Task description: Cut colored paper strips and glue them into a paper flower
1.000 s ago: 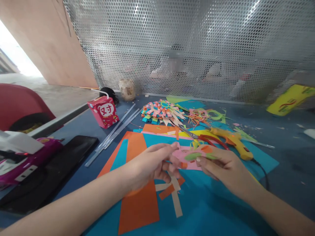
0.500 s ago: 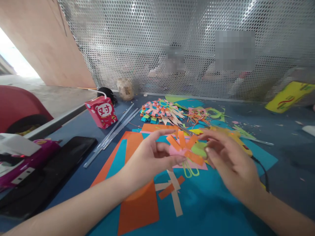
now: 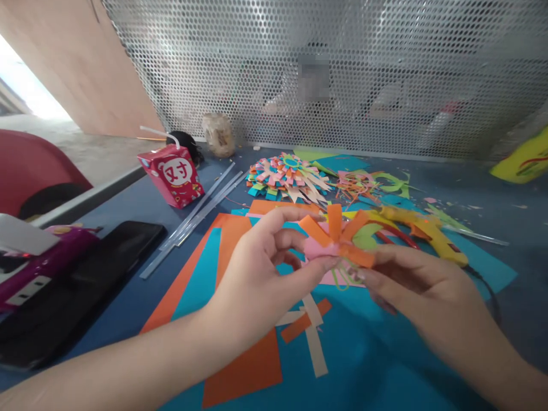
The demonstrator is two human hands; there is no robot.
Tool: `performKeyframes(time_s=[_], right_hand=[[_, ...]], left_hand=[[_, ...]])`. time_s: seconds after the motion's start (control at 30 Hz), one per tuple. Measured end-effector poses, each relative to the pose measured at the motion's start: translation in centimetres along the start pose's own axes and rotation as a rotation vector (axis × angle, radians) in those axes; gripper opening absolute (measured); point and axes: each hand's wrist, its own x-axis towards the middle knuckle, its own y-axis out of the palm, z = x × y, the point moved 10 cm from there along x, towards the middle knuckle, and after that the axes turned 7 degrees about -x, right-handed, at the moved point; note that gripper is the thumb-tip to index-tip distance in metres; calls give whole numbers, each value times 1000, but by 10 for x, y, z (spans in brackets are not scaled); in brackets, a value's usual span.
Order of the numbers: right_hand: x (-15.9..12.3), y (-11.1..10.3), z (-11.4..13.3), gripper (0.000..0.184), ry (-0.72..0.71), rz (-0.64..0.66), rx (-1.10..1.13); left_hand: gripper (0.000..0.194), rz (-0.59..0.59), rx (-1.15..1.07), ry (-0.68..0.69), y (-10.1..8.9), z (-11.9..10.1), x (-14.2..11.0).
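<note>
Above the table I hold a small paper flower [image 3: 338, 237] with orange strips, a pink middle and thin green loops. My left hand [image 3: 261, 279] pinches its left side between thumb and fingers. My right hand [image 3: 423, 291] pinches its right side from below. Blue paper sheets [image 3: 363, 354] and orange paper sheets [image 3: 240, 365] lie under both hands, with a cross of white and orange strips [image 3: 309, 328] on them.
A yellow glue gun [image 3: 432, 231] and red-handled scissors [image 3: 396, 237] lie behind my right hand. A finished multicoloured paper flower [image 3: 286, 180], paper scraps, clear glue sticks [image 3: 201, 217], a red drink carton [image 3: 173, 174], a black phone [image 3: 72, 285] and a perforated metal screen [image 3: 342, 74] surround the work.
The paper piece went from lying flat between my hands to lifted with its orange strips fanned upward. Both hands rose and now pinch it from either side.
</note>
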Motion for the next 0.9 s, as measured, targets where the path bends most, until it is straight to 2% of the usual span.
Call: performKeyframes(time_s=[0.07,0.23,0.4,0.53,0.6,0.73,0.9], right_hand=[[-2,-2,-5,33,65,-40,6],[0,1,-2,40,66,-58,-2],[-1,4,-9,33,62,-6,40],[-8,8,-5,15,-4,67,62],[-13,-1,6,7,-104,-23,-13],[-26,-17,26,15,-264,-251,-166],[-26,-16,21,12,-199,-271,-268]], left_hand=[[37,12,33,31,2,-2,-2],[27,69,50,71,6,-3,-5],[26,41,75,118,4,-7,-7],[25,39,92,128,5,-6,-9],[26,27,82,122,5,-6,-9],[25,-5,39,128,3,-7,-9],[26,-13,9,227,2,-13,-11]])
